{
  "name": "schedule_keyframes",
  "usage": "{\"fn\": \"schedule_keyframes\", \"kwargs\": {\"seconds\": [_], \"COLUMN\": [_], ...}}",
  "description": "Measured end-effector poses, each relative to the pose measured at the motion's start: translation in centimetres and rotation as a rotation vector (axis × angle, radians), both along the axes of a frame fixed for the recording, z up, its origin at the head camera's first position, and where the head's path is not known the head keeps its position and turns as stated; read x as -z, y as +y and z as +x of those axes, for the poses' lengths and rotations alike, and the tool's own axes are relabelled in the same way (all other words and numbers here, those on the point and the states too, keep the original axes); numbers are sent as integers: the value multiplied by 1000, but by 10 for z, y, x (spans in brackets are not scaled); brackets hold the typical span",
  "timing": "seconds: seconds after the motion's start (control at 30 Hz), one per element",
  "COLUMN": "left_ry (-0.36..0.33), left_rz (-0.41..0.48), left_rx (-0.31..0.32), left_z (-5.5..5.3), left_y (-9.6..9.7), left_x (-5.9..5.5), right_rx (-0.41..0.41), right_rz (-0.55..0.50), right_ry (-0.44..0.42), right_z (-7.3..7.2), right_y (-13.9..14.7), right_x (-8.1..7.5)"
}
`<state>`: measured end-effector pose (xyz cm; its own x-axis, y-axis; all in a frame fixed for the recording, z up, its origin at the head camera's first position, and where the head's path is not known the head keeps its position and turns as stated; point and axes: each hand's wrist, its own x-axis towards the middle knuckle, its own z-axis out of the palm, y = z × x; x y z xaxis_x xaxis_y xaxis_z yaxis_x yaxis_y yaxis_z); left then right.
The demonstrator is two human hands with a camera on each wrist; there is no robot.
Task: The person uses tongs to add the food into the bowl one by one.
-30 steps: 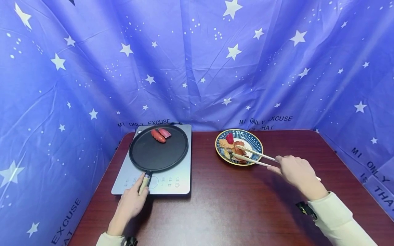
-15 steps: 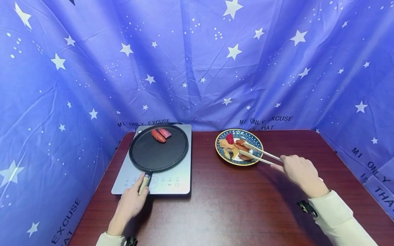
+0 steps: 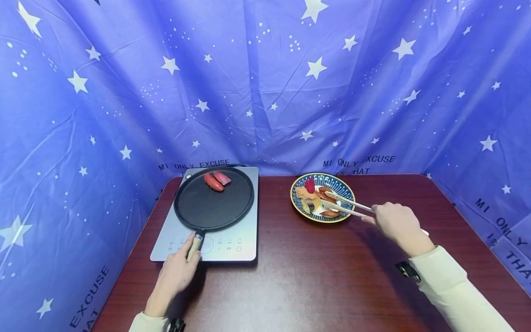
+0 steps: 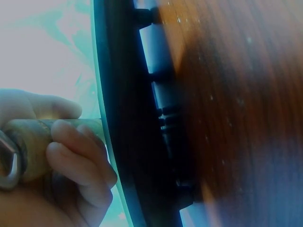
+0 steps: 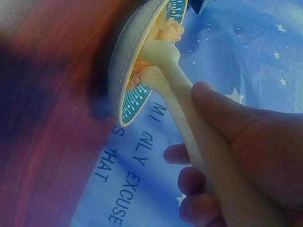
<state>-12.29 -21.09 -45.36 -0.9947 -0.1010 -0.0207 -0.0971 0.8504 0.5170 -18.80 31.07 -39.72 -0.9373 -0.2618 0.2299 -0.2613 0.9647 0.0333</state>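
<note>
My left hand (image 3: 179,269) grips the wooden handle (image 4: 35,142) of a round black pan (image 3: 213,207), fingers curled round it in the left wrist view. Two reddish pieces, a scored sausage (image 3: 213,182) and a pink slice (image 3: 222,178), lie near the pan's far edge. With my right hand (image 3: 397,226) I hold pale tongs (image 5: 177,80), their two arms apart at the tips. Those tips reach into a blue patterned plate (image 3: 300,215), around or against a brown sausage-like piece (image 3: 325,197); whether they pinch it I cannot tell.
The pan sits on a silver induction cooker (image 3: 166,254) at the left of the dark red table (image 3: 290,286). More food is on the plate: a red piece (image 3: 309,185), a tan fried piece (image 3: 305,192) and another brown piece (image 3: 330,214). A starry blue curtain (image 3: 265,83) surrounds the table.
The tongs have shifted within the plate, and the brown pieces under them now lie apart, one nearer the front rim. My left hand and the pan have stayed put.
</note>
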Motion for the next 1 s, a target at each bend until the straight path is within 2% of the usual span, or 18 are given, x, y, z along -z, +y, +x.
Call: {"fn": "schedule_keyframes", "kwargs": {"seconds": [0.1,0.37,0.67,1.0], "left_ry": [1,-5,-18,-10], "left_rz": [-1,-8,-1,4], "left_rx": [0,-1,-4,-10], "left_z": [0,0,0,0], "left_y": [0,-1,-1,0], "left_x": [0,0,0,1], "right_rx": [-17,-9,-6,-26], "right_rz": [0,-1,3,-26], "right_ry": [8,-35,-60,-98], "right_z": [0,-2,-4,-5], "right_y": [4,15,15,19], "right_x": [2,-3,7,9]}}
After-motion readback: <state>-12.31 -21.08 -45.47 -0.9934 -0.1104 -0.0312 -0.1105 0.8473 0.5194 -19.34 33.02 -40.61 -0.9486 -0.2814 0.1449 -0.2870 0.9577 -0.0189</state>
